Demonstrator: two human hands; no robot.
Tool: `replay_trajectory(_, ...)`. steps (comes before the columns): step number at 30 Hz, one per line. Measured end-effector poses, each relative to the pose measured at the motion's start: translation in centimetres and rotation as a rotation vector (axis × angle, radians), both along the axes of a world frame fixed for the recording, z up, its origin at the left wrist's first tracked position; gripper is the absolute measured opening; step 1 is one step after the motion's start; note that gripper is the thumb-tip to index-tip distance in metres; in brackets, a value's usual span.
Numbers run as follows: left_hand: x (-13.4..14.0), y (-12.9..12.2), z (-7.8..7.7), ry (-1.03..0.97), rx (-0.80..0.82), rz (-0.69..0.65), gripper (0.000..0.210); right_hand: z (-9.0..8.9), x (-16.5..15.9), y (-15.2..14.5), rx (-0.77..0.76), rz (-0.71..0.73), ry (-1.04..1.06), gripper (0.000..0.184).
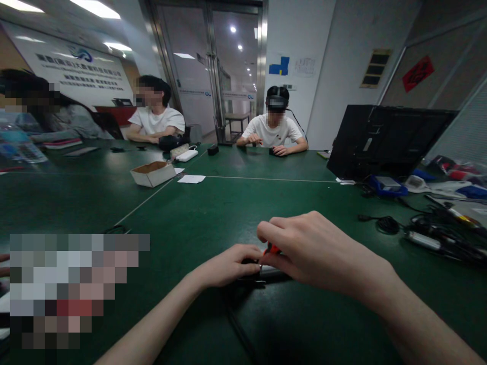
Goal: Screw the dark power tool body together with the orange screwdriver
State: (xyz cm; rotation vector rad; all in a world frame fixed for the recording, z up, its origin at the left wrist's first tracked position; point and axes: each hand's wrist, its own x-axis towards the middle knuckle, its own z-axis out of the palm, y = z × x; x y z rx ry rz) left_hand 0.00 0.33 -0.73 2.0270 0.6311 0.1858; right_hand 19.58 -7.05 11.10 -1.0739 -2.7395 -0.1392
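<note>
In the head view my left hand (232, 261) is closed on the black end of a black-and-silver elongated device (271, 272) lying on the green table. My right hand (304, 243) is raised just over that device, thumb and fingers pinched around a small tool with an orange-red handle (272, 248). Its tip points down at the device near my left fingertips. Most of the tool is hidden by my fingers, so its exact kind does not show. A dark cable (239, 327) runs along the table below my left hand.
A white open box (152, 174) and a paper sheet (192, 179) lie farther back on the green table (243, 203). On the right stand a black monitor (388, 139) and tangled cables (429, 233). Several people sit around the table, one opposite with a headset (277, 96).
</note>
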Motion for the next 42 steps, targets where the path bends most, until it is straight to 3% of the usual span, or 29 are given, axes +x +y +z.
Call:
replay_trajectory(9, 0.04, -0.24, 0.2, -0.001, 0.027, 0.036, 0.018, 0.18, 0.05, -0.11, -0.081, 0.054, 0.024, 0.014)
replay_trajectory(15, 0.1, -0.33, 0.6, 0.015, 0.048, 0.027, 0.018, 0.0, 0.05, 0.09, -0.014, 0.012, 0.028, 0.008)
replay_trajectory(25, -0.02, -0.09, -0.11, -0.025, 0.041, 0.017, 0.018, 0.43, 0.07, -0.28, -0.088, 0.024, 0.041, 0.013)
replay_trajectory(32, 0.04, -0.12, -0.04, -0.002, 0.042, 0.023, 0.016, 0.03, -0.02, 0.17, -0.031, -0.03, 0.022, 0.007)
replay_trajectory(35, 0.02, -0.11, -0.04, 0.001, 0.041, 0.03, 0.019, 0.03, -0.03, 0.15, -0.02, -0.053, 0.009, 0.013)
replay_trajectory(42, 0.03, -0.1, 0.15, -0.016, 0.044, 0.003, 0.017, 0.32, 0.0, 0.02, -0.083, 0.023, 0.047, 0.01)
